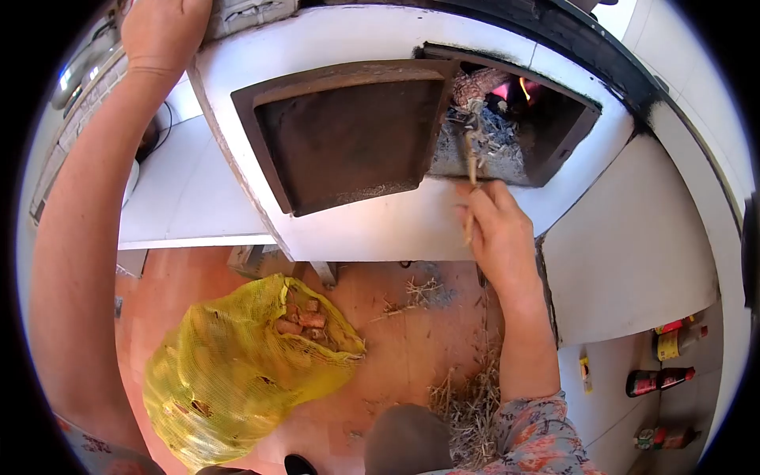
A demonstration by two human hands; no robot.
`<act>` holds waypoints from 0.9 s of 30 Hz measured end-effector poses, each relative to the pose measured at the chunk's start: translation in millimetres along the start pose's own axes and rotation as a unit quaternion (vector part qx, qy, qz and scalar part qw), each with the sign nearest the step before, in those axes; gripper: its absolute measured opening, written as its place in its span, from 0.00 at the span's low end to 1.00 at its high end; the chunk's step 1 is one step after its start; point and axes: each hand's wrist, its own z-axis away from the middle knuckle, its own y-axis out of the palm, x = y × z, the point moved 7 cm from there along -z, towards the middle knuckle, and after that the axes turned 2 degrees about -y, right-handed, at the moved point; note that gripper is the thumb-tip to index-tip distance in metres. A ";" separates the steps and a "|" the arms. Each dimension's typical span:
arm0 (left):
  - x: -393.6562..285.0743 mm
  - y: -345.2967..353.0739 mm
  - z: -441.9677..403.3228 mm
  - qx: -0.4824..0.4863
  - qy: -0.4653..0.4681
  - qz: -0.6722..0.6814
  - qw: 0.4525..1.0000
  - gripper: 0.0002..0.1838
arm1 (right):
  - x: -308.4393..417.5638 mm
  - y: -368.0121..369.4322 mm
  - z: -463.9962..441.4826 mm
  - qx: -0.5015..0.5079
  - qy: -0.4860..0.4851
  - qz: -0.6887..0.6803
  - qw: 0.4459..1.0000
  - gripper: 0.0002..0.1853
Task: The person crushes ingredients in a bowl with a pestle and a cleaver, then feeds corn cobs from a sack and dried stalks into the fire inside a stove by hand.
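My right hand (500,226) is closed around a thin stick (473,162), just below the stove opening. The stick's far end reaches into the firebox, over grey ash (497,131). Behind the ash, a small flame (524,89) burns beside a corncob-like piece of fuel (477,84). The rusty stove door (348,134) hangs swung out to the left of the opening. At the upper left, my left hand (165,28) rests by the stove's top corner; the frame's edge cuts off its fingers.
A yellow mesh sack (229,372) with reddish-brown chunks (309,319) at its mouth lies on the floor. Dry stalks (473,416) are heaped near my knee, with more scraps (423,294) below the stove. Bottles (659,381) stand at the right.
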 end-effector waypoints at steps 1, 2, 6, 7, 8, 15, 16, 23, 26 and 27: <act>0.5 -0.6 0.6 -0.001 -0.002 -0.003 1.000 0.05 | -4.0 2.5 -3.5 0.001 -0.004 0.000 1.000 0.11; -0.7 -0.4 1.0 0.003 0.004 -0.006 1.000 0.06 | -5.8 -4.4 -7.2 -0.067 -0.026 0.000 0.997 0.10; -1.5 -1.4 -1.4 0.006 0.016 0.011 1.000 0.07 | -5.5 -13.7 -23.2 -0.149 -0.034 0.060 0.986 0.10; -0.2 -1.2 -2.0 0.013 0.006 0.028 0.999 0.07 | -4.0 -15.6 -27.9 -0.153 -0.036 0.061 0.986 0.10; -0.8 -2.9 -2.7 0.010 0.007 0.028 1.000 0.07 | -2.3 -15.2 -32.7 -0.142 -0.033 0.080 0.986 0.09; 25.0 13.9 2.3 0.044 -0.038 0.007 0.998 0.08 | -36.8 8.9 -71.3 -0.089 0.034 0.130 0.987 0.07; 25.3 13.2 2.4 0.039 -0.041 -0.001 0.998 0.08 | -41.5 10.1 -79.1 -0.090 0.037 0.131 0.987 0.07; 23.5 13.2 1.6 0.045 -0.045 0.003 0.998 0.08 | -27.4 1.2 -62.5 -0.080 0.040 0.051 0.995 0.06; 24.6 14.8 3.9 0.050 -0.048 0.014 0.997 0.08 | -17.5 -6.1 -50.0 -0.126 -0.043 -0.042 0.990 0.07; 26.5 15.7 3.7 0.052 -0.053 0.022 0.997 0.08 | -14.8 -6.6 -44.8 -0.127 -0.040 -0.041 0.990 0.07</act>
